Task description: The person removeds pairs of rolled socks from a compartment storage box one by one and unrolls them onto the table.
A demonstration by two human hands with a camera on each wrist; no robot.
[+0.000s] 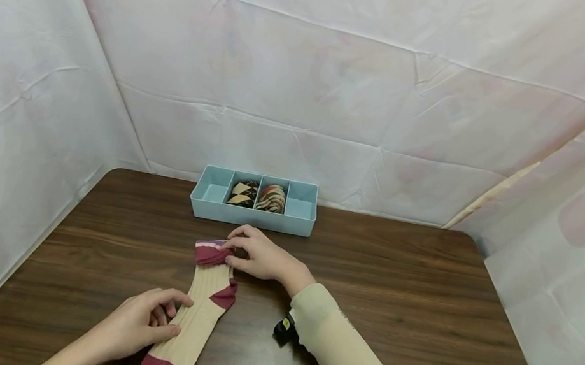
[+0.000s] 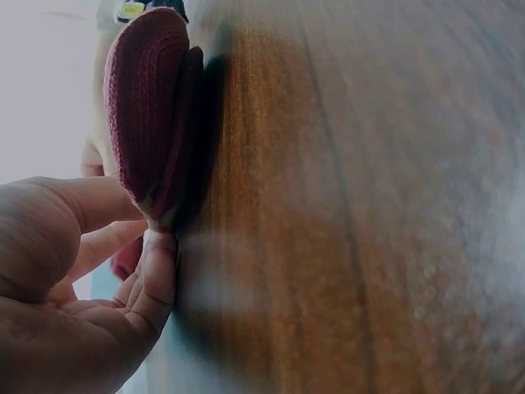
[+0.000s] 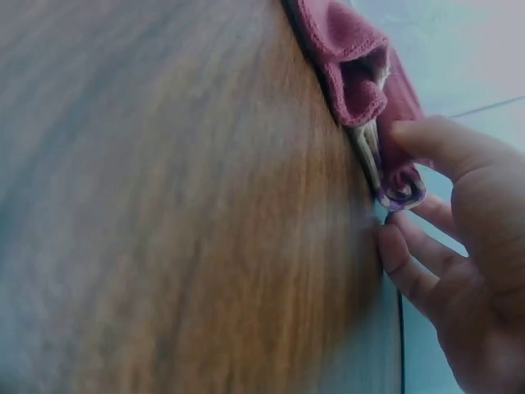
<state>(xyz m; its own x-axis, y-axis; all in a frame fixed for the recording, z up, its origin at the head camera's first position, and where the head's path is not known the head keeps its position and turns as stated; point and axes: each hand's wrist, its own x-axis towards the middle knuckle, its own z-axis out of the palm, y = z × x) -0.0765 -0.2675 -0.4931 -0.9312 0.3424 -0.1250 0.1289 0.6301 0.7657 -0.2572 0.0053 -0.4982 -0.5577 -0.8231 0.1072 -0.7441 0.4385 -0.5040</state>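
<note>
A cream sock (image 1: 197, 315) with burgundy toe, heel and cuff lies lengthwise on the table, its top folded over with a purple edge. Midway along it, the thumb and index finger of my left hand (image 1: 139, 318) rest on the fabric, other fingers bent beside it. The burgundy toe (image 2: 148, 107) stands close in the left wrist view. At the far end, my right hand (image 1: 263, 255) pinches the folded cuff. From the right wrist view, the thumb lies on the cuff (image 3: 394, 123), fingers at its rolled purple edge.
Behind the sock stands a light blue divided box (image 1: 251, 218) against the white cloth backdrop (image 1: 309, 82). Its two middle compartments hold a rolled argyle sock (image 1: 243, 193) and a rolled striped sock (image 1: 272, 198). Dark wooden table (image 1: 396, 290) extends on both sides.
</note>
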